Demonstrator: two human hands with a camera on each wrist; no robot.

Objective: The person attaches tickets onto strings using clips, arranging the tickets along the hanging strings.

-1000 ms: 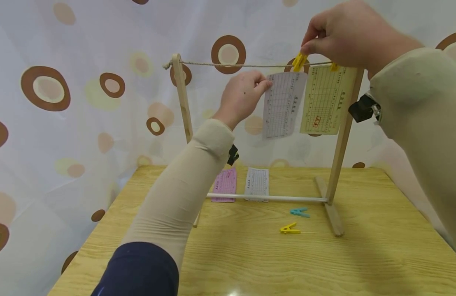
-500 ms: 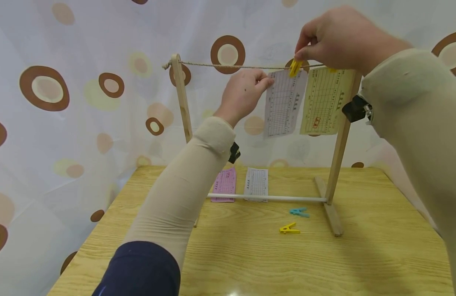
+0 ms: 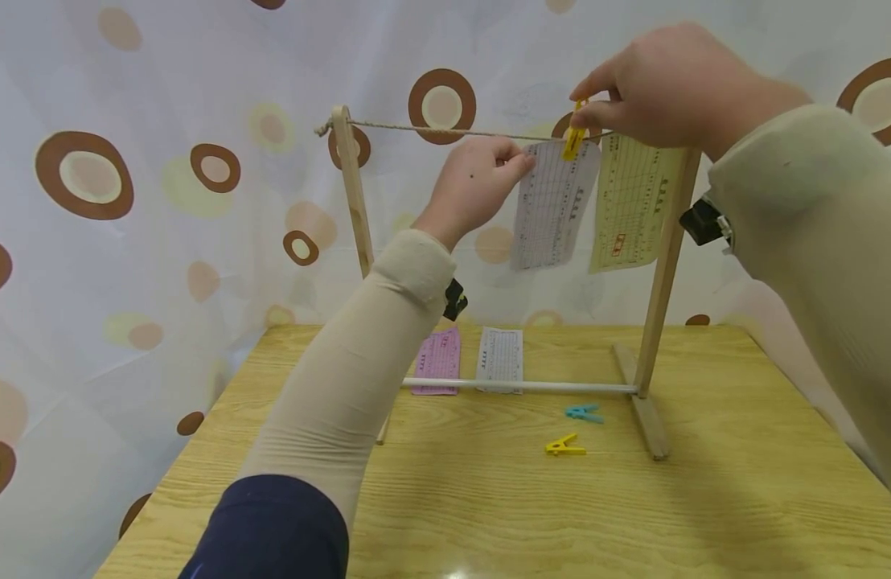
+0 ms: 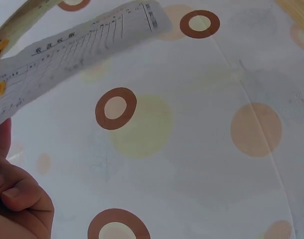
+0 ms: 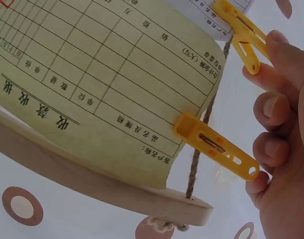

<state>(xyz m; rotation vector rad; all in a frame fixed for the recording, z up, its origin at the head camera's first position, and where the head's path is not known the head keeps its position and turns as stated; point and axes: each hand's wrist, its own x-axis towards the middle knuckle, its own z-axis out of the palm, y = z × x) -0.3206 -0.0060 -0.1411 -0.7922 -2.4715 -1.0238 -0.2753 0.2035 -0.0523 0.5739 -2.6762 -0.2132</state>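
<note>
My left hand (image 3: 478, 189) pinches the upper left corner of a white receipt slip (image 3: 554, 209), which hangs just below the rope (image 3: 431, 128). Thumb and forefinger of my right hand (image 3: 684, 92) hold the tail of a yellow clothespin (image 3: 573, 146); its nose overlaps the slip's top edge at the rope. In the right wrist view this clothespin (image 5: 239, 30) sits at the fingertips. Beside it hangs a pale yellow receipt slip (image 3: 630, 205), fixed to the rope by a second yellow clothespin (image 5: 212, 144). The left wrist view shows the white slip (image 4: 82, 52) slanting away from the left fingers.
The rope runs between two wooden posts (image 3: 666, 281) joined low down by a white bar (image 3: 554, 388). Behind the bar lie a pink slip (image 3: 438, 362) and a white slip (image 3: 500, 358). A blue clothespin (image 3: 583, 413) and a yellow clothespin (image 3: 564, 445) lie on the table (image 3: 489, 515).
My right hand has come down a little and left, bringing the yellow clothespin lower over the white slip's top edge and more upright. The left hand has barely moved.
</note>
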